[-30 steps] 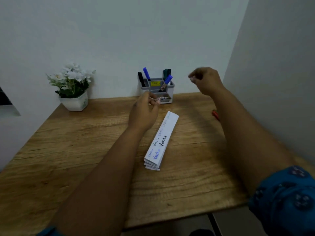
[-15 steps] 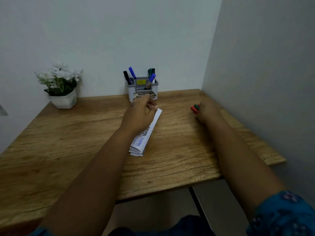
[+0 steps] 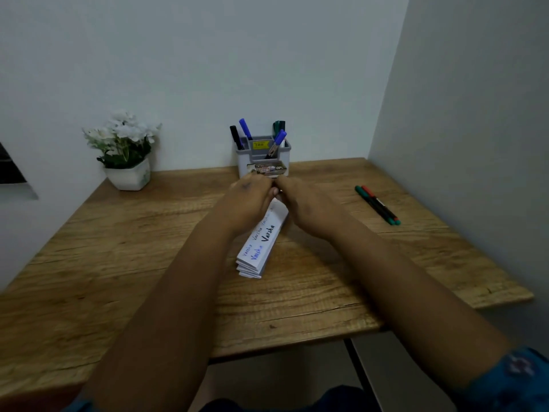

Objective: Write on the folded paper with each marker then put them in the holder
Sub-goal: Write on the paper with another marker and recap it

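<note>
- Two bare hands met at the centre of the frame, just in front of the holder: the left hand and the right hand, knuckles toward the camera.
- The fingers of both hands were curled inward and touched each other above the far end of the paper; something pale showed between them, but whether they gripped anything could not be told.
- One folded paper, a long white strip of several layers, lay on the wooden counter at the centre, running from the hands toward the lower middle. Its far end was hidden under the hands. Handwriting in blue and black showed on its top face.
- One grey holder stood at the back centre of the counter against the wall. Four markers stuck up from it: one black marker, two with blue caps, and one dark green marker at its right rear. Labels on the holder were too blurred to read.
- Two more markers lay side by side on the counter at the right of the frame, well apart from the hands: a green marker and a red marker.
- One white pot of white flowers sat at the back left of the counter.
- A blue patterned sleeve was cut off at the lower right corner.
</note>
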